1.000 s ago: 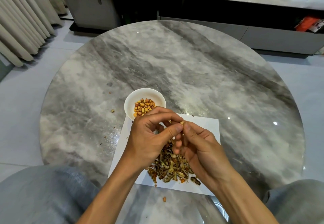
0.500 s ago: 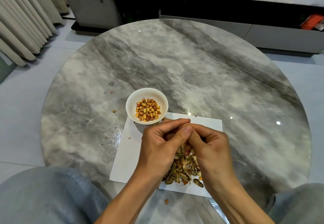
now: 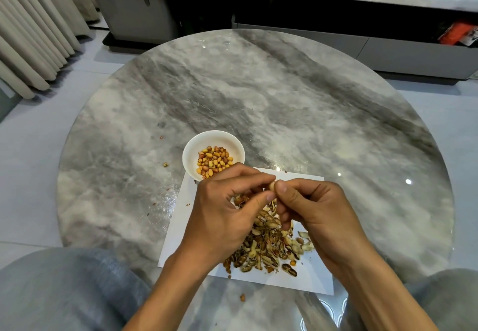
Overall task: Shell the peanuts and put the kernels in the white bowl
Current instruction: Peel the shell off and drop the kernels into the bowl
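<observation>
Over the sheet of white paper (image 3: 178, 229), seen from the head camera: two hands meeting above a heap of peanut shells (image 3: 266, 248). Left hand (image 3: 222, 216) with fingers curled, thumb and forefinger pinched on a pale peanut (image 3: 271, 185). Right hand (image 3: 320, 214) likewise curled, thumb and fingertips clamped on the same peanut from the other side, so that both grip it just above the far half of the paper. Whether already cracked, cannot tell.

At the far left corner of the paper, overlapping it: white bowl (image 3: 213, 138), upright, holding a shallow layer of yellow and reddish kernels (image 3: 214, 161). Left knuckles just beside its near rim, not plainly touching.

Under the paper: round grey marble table (image 3: 284, 103). Left of the paper, a few scattered crumbs (image 3: 165, 165) on the marble; near the paper's front edge, one lone kernel (image 3: 242, 297).

Nearer than the paper, at both lower corners: knees in grey trousers (image 3: 59, 289). Beyond the table, far from the paper: low grey cabinet (image 3: 388, 46), and pale curtains (image 3: 31, 33) off to the left.
</observation>
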A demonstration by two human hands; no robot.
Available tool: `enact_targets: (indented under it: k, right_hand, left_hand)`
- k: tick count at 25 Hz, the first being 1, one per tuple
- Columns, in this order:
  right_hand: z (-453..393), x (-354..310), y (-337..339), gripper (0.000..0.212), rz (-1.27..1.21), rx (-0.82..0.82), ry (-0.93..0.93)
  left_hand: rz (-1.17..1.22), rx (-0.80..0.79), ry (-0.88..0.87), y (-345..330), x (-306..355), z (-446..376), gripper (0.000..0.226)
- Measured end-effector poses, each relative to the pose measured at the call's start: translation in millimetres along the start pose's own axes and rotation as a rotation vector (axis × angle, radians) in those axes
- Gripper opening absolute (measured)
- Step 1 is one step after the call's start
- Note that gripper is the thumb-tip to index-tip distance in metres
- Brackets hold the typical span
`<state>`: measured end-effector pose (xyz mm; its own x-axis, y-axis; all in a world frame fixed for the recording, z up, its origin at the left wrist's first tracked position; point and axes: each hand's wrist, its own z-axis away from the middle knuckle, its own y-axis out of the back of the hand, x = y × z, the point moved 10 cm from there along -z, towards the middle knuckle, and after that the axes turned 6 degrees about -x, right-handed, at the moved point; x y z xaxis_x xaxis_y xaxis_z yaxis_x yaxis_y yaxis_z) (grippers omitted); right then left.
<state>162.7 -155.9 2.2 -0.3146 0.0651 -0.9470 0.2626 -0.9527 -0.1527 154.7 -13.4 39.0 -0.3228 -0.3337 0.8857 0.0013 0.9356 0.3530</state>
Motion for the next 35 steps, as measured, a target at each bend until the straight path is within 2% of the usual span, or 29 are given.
enact_targets:
  k: [3,8,17,20,23,25,27,30,32,35]
  right_hand:
    - [0,-1,-1,0.014,-0.051,-0.027,-0.014]
    - [0,4,1,0.015,-0.06,-0.042,-0.057]
    - [1,4,-2,0.018,-0.097,-0.093,-0.098]
    - [3,-10,1,0.023,0.074,0.016,0.057]
    - [5,-15,8,0.013,0.052,0.106,0.167]
    - [4,-15,7,0.012,0.019,0.085,0.186]
    - [6,-22,5,0.022,0.104,0.074,0.266]
    - [15,-43,-1,0.019,0.423,0.101,0.476]
    - [19,-49,-3,0.016,0.559,0.129,0.552]
    - [21,-50,-4,0.014,0.547,0.155,0.555]
  left_hand:
    - [0.005,-0.003,-0.016,0,2,-1,0.023]
    - [-0.114,0.015,-0.147,-3,16,1,0.024]
    - [-0.046,0.077,-0.129,2,18,3,0.018]
    - [0.12,0.146,0.038,5,4,4,0.018]
    - [0.366,0.191,0.224,3,-12,7,0.02]
    - [0.44,0.181,0.258,0,-14,7,0.021]
    - [0.523,0.177,0.286,-2,-15,6,0.021]
    - [0.636,0.176,0.37,-3,-19,8,0.016]
    - [0.651,0.143,0.402,-5,-21,8,0.015]
    - [0.653,0.138,0.421,-6,-22,9,0.015]
